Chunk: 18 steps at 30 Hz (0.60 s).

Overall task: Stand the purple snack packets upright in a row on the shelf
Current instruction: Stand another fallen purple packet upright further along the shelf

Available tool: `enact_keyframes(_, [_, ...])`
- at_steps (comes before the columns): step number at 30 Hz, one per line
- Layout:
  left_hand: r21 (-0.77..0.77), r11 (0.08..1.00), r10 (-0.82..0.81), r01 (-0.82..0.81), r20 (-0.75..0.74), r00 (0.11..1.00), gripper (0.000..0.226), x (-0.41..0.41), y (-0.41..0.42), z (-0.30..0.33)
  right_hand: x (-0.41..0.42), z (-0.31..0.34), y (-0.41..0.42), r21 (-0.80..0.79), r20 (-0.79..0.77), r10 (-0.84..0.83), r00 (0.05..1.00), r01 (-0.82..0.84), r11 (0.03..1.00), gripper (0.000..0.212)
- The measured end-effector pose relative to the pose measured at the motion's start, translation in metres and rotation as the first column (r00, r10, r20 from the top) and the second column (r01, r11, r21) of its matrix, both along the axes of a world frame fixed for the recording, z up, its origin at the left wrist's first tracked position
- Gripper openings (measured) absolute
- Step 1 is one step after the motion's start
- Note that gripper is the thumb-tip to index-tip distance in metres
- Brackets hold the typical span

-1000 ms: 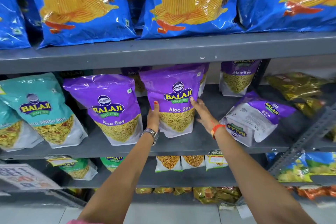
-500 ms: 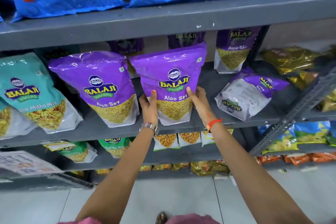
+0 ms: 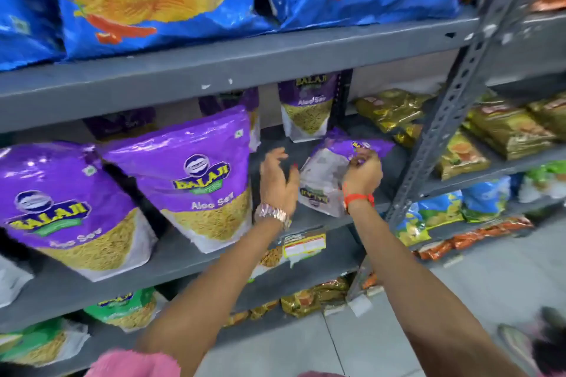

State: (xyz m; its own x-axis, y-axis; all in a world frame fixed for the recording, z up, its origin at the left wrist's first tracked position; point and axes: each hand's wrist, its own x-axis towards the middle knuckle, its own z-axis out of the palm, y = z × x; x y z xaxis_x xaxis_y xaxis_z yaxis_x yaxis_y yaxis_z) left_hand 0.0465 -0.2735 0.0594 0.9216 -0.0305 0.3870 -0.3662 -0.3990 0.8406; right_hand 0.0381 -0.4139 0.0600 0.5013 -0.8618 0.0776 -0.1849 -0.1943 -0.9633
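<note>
Lying tilted, white back outward, a purple snack packet is pinched by right hand; left hand fingers spread; print blurred.

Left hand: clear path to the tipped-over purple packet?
Probably yes. The left hand is open, right beside the tipped purple packet, with only bare shelf between them. The right hand already grips its top edge.
</note>
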Motion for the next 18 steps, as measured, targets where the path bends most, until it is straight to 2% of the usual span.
enact_keyframes(2, [-0.087,0.996,0.014,-0.034,-0.216,0.976,0.037,0.031,-0.018,0.007,-0.001,-0.010,-0.018,-0.047,-0.112,0.003,0.994,-0.008,0.999,0.027])
enact_keyframes(4, [0.046,0.999,0.003,0.019,-0.429,0.903,0.021,0.064,-0.034,0.001,-0.001,-0.021,-0.033,-0.061,-0.240,0.003,0.971,-0.018,0.998,0.026])
enact_keyframes(5, [0.121,0.991,0.008,0.061,-0.498,0.867,0.022,0.078,-0.040,-0.004,-0.004,-0.024,-0.039,-0.019,-0.281,0.010,0.960,-0.016,1.000,0.026])
enact_keyframes(8, [0.180,0.967,-0.027,0.180,-0.630,0.776,0.049,0.102,-0.057,-0.011,-0.011,-0.032,-0.051,0.147,-0.312,0.109,0.944,-0.066,0.987,0.032])
enact_keyframes(10, [0.219,0.946,-0.018,0.238,-0.698,0.715,0.052,0.110,-0.062,-0.014,-0.006,-0.032,-0.056,0.127,-0.300,0.081,0.950,-0.045,0.991,0.034])
enact_keyframes(11, [0.221,0.950,-0.004,0.223,-0.700,0.714,0.050,0.115,-0.065,-0.019,-0.003,-0.031,-0.058,0.115,-0.305,0.056,0.951,-0.021,0.993,0.034])
enact_keyframes(15, [0.074,0.984,-0.047,0.159,-0.766,0.641,0.040,0.115,-0.070,-0.020,0.005,-0.028,-0.058,0.145,-0.309,-0.005,0.951,0.053,0.988,0.032])
enact_keyframes(18, [-0.131,0.989,-0.149,0.073,-0.816,0.558,0.035,0.121,-0.071,-0.027,0.006,-0.032,-0.057,0.159,-0.296,-0.019,0.955,0.069,0.985,0.028])
